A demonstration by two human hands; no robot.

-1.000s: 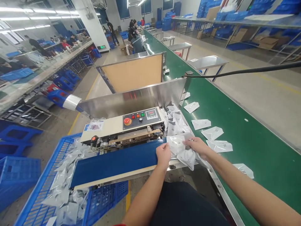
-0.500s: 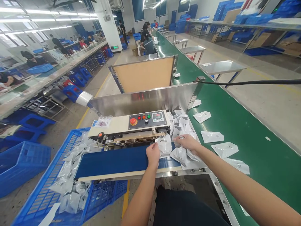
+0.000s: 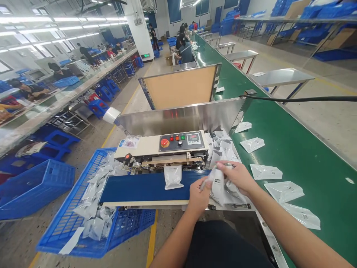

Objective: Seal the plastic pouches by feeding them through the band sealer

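Note:
Both my hands meet over the right end of the blue belt [image 3: 134, 189] of a band sealing machine [image 3: 167, 147]. My left hand [image 3: 198, 195] and my right hand [image 3: 236, 175] each pinch the same clear plastic pouch [image 3: 216, 185], held upright between them. Another pouch [image 3: 173, 176] lies on the belt under the sealing head, free of my hands. A heap of loose pouches [image 3: 221, 147] sits just behind my right hand.
A blue crate [image 3: 69, 230] with several sealed pouches stands under the belt's left end. A green conveyor [image 3: 292, 149] carrying scattered pouches runs along the right, with a black cable [image 3: 306, 99] across it. Blue crates and stools line the left; people work farther back.
My left hand let go of a pouch on the belt; it now rides left under the sealing head. Both hands came together on a new pouch from the heap.

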